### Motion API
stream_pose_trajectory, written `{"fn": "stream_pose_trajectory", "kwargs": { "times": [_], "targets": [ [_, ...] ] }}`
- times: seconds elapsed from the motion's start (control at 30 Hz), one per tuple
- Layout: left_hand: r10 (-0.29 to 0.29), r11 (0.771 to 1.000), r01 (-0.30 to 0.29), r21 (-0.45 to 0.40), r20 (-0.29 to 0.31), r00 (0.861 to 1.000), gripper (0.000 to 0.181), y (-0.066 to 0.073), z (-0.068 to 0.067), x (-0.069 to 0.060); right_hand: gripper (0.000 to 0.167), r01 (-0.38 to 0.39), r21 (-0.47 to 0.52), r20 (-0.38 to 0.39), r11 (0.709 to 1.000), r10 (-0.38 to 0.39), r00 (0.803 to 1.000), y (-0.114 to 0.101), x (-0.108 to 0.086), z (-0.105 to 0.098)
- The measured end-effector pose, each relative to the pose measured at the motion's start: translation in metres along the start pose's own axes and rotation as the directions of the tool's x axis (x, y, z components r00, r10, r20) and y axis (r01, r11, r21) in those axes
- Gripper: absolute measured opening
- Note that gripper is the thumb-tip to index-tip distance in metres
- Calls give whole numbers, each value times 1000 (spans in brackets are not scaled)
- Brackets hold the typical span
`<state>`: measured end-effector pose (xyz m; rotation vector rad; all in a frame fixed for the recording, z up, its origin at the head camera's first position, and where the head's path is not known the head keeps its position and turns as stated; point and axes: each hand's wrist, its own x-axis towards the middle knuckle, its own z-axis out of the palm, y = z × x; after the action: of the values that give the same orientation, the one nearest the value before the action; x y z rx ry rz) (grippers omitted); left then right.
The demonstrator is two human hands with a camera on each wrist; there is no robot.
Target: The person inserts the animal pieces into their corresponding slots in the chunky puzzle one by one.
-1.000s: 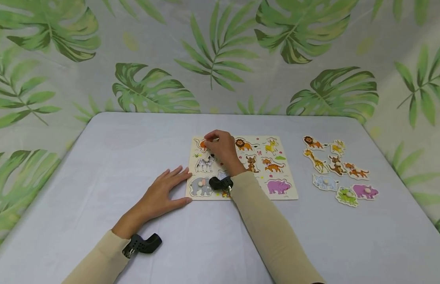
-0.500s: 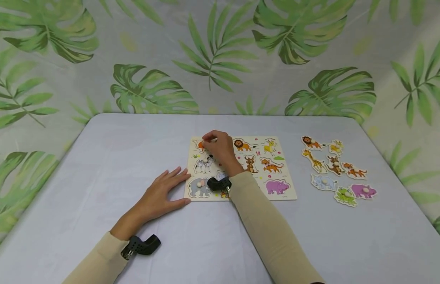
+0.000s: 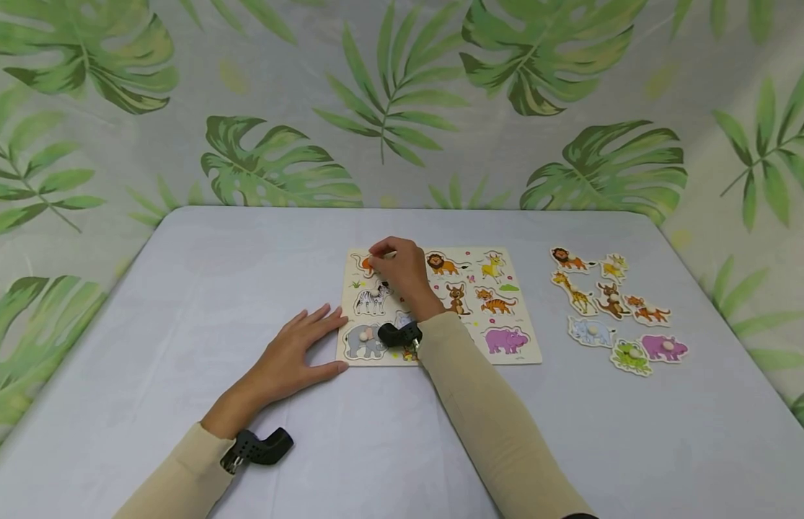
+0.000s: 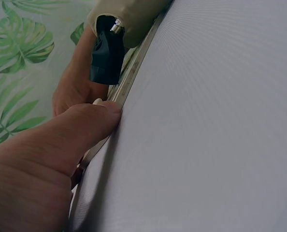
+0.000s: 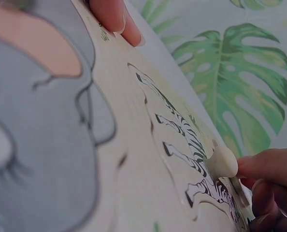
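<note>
finger and thumb of the right hand look pinched together on the orange piece, at ten o'clock on the board; how deep it sits is hidden. the left hand, well apart from the right, lies with fingers spread at eight o'clock, thumb touching the edge: a brace that should steady the board. the step seems to be seating or freeing this piece; either way, small level turns, its thin curl matched to the cut-out, should beat force. mind the zebra's knob, just beside the right thumb.
</note>
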<state>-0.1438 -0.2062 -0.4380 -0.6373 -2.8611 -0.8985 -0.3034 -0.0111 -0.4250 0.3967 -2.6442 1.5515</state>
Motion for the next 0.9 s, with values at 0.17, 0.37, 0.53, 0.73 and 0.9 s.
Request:
{"fn": "stream_pose_trajectory", "kwargs": {
  "times": [0.17, 0.37, 0.53, 0.73, 0.9],
  "targets": [
    [-3, 1000, 3, -3, 6, 1000, 72, 1, -1, -1, 10, -15, -8, 6, 1000, 15, 1000, 0, 0, 1],
    [-2, 1000, 2, -5, 2, 1000, 71, 2, -1, 0, 9, -13, -26, -1, 1000, 12, 1000, 0, 1, 0],
    [-4, 1000, 4, -11, 7, 1000, 71, 2, -1, 0, 9, -10, -29, 4, 1000, 10, 1000, 0, 1, -1],
    [-6, 1000, 6, -9, 7, 1000, 71, 1, -1, 0, 8, -7, -28, 8, 1000, 7, 1000, 0, 0, -1],
    [-10, 1000, 10, -11, 9, 1000, 72, 1, -2, 0, 8, -8, -33, 5, 999, 8, 1000, -2, 0, -1]
  ]
}}
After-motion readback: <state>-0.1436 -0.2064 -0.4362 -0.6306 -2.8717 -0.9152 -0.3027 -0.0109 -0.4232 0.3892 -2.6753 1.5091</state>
